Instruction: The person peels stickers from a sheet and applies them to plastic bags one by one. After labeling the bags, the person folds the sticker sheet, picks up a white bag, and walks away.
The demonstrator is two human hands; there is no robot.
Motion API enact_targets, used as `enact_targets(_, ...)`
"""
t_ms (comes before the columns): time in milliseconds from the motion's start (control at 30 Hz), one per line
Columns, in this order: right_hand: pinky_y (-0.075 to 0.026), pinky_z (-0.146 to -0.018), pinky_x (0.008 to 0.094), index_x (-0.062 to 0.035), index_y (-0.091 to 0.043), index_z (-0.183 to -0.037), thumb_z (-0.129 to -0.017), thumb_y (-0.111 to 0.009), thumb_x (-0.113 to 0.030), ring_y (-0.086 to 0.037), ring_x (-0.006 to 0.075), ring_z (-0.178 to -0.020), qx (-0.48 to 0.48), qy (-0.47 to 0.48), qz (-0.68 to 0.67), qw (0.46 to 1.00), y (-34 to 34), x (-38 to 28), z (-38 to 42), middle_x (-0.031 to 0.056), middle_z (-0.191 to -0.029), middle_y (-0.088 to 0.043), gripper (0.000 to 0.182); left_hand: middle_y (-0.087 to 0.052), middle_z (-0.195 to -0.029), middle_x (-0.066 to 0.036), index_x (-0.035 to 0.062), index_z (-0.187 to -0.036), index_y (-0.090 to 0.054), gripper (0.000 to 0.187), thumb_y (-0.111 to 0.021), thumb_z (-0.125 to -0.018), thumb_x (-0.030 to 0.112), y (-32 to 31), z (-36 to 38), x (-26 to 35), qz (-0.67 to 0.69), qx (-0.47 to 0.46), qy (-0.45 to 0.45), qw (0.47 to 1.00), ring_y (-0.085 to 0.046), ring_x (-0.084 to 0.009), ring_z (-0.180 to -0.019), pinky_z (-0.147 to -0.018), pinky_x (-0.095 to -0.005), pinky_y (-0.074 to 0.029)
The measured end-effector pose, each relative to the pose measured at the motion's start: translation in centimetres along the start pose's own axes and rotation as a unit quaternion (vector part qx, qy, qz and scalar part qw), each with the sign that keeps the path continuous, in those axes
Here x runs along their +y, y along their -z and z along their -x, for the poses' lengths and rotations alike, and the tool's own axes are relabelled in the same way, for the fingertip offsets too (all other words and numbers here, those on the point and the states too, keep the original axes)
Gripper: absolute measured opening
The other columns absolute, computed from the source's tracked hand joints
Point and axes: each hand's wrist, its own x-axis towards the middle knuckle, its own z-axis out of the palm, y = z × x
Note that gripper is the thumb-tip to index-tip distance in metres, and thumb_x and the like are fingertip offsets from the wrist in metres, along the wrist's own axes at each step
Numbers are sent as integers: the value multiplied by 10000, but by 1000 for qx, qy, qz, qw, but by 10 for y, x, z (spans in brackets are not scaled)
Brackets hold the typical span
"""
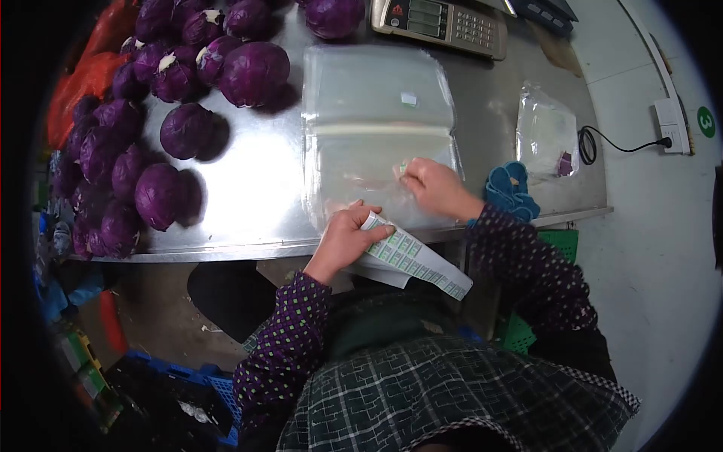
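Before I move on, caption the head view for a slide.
Left hand holds a label sheet; right hand pinches a small label over clear plastic bags, red cabbages alongside.

Silver-grey digital scale (441, 30) with keypad (468, 29); white plastic wall socket (669, 114) (black plug (664, 142) inserted); round green sign (706, 121) marked 3.

Steel tbl (248, 188) w/ bright glare, pale wall (648, 248) w/ outlet (674, 124) & grn "3" sign (706, 121), brownish flr (154, 320)

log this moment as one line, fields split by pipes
left hand: holds white sheet of green-printed labels | right hand: over clear rectangular plastic bags | round purple cabbages: left on shiny metal table
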Motion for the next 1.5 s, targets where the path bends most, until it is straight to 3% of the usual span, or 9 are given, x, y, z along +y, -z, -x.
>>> enact_targets(100,-491,-636,355,-38,-630,-939,-885,-555,-178,-621,262,-703,223,-58,-126,965,89,27,-78,128,-770,-635,167,-690,-974,-142,-14,-921,-688,255,-738,-798,204,-1,1,5,54,1,53,997,-570,-271,-1122,-1025,-369,-372)
enact_targets(200,-497,-758,300,-14,-619,-921,-884,-596,-128,-615,149,-790,229,-32,-61,971,134,-53,-51,90,-820,-654,123,-695,-952,-124,-18,-930,-690,249,-726,-815,200,-1,-2,-2,57,-4,14,998,-600,-201,-1043,-942,-340,-432)
enact_targets(267,-497,-767,292,10,-590,-998,-849,-644,-99,-613,149,-803,-139,-106,-123,977,76,-55,-11,87,-835,-641,192,-694,-942,-105,-21,-931,-692,247,-717,-827,202,-1,-3,8,109,6,80,991,-598,-156,-980,-885,-309,-446)
enact_targets(600,-497,-744,306,15,-589,-1032,-785,-693,-98,-650,189,-815,-117,-105,-311,937,30,-44,55,140,-852,-670,291,-541,-667,50,-25,-793,-672,232,-677,-876,192,10,5,22,180,49,74,980,-441,-32,-655,-584,-224,-365)
enact_targets(1000,-500,-666,295,-23,-668,-899,-782,-700,-116,-646,201,-733,-124,-71,-126,982,24,-67,36,91,-830,-661,152,-353,-532,74,12,-581,-526,393,-699,-858,230,-2,7,17,112,78,101,986,-290,-30,-544,-445,-272,-241)
enact_targets(1233,-504,-604,361,-88,-648,-825,-783,-661,-160,-640,263,-742,32,43,37,998,13,-76,55,74,-797,-637,84,-364,-513,54,-17,-573,-509,439,-667,-872,264,-7,1,12,126,108,155,974,-313,-43,-534,-447,-290,-260)
enact_targets(1333,-510,-615,346,-74,-626,-826,-797,-664,-139,-643,264,-702,38,-34,-159,986,20,-63,46,82,-780,-642,81,-398,-533,43,-28,-589,-512,413,-677,-866,230,3,3,8,134,114,156,972,-312,-41,-553,-455,-285,-262)
enact_targets(1433,-510,-630,349,-40,-599,-808,-793,-702,-204,-644,278,-670,79,-256,-386,883,11,-19,16,118,-769,-646,194,-442,-556,-2,-29,-606,-520,366,-682,-858,181,10,1,10,122,32,88,988,-468,-72,-612,-591,-281,-413)
enact_targets(1500,-505,-629,378,-14,-581,-791,-760,-753,-298,-644,296,-666,92,-212,-88,969,-11,-3,2,164,-760,-641,334,-504,-613,-70,-33,-634,-539,310,-682,-847,140,2,-8,-5,41,18,-72,996,-615,-169,-832,-886,-339,-443)
